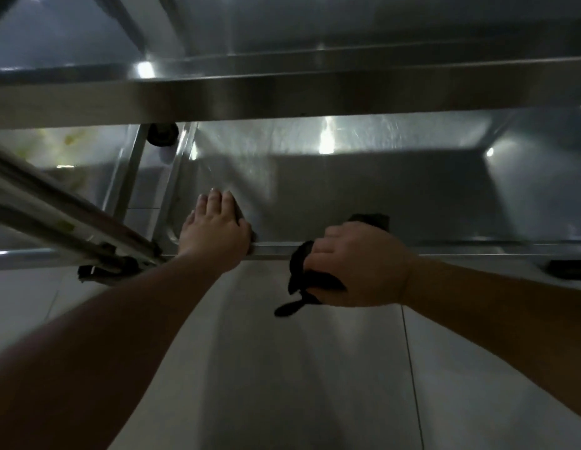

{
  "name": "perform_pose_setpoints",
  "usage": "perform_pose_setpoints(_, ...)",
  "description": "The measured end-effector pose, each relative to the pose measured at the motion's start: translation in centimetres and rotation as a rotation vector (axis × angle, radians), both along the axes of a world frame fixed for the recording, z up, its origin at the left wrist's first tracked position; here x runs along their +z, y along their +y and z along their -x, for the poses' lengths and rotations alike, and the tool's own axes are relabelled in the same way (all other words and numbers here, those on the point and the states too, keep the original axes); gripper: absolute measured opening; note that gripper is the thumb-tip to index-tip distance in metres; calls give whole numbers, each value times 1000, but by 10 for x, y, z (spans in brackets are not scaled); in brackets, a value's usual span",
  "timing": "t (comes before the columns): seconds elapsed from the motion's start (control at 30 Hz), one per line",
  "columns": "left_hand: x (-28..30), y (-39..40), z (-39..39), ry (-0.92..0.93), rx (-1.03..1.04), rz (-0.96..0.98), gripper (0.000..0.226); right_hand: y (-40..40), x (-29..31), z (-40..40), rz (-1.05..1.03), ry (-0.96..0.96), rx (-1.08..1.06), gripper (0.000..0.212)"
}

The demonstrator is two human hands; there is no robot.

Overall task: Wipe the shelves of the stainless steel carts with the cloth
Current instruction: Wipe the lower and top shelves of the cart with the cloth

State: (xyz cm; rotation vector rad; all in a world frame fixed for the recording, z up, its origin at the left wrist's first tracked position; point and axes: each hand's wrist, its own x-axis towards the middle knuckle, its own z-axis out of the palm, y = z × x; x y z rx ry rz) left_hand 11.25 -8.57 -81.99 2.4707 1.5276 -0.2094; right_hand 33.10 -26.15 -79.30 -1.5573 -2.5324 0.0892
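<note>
A stainless steel cart's bottom shelf lies low in front of me, under the front rim of the shelf above. My left hand rests flat with straight fingers on the bottom shelf's near left corner, over its front rim. My right hand grips a bunched black cloth at the shelf's front rim; one end of the cloth shows past my knuckles on the shelf, another dangles below my fist.
A second cart's steel rails cross at the left. A black caster wheel shows behind the left post, another caster at the right. Pale tiled floor lies below my arms.
</note>
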Motion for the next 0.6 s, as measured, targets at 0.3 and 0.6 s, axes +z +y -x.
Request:
perform_pose_setpoints(0.3, 62, -53, 34, -46, -376, -19, 55, -31, 51, 24, 373, -133, 116, 48)
perform_pose_setpoints(0.6, 192, -156, 104, 133, -216, 396, 53, -102, 165, 90, 727, 77, -473, 35)
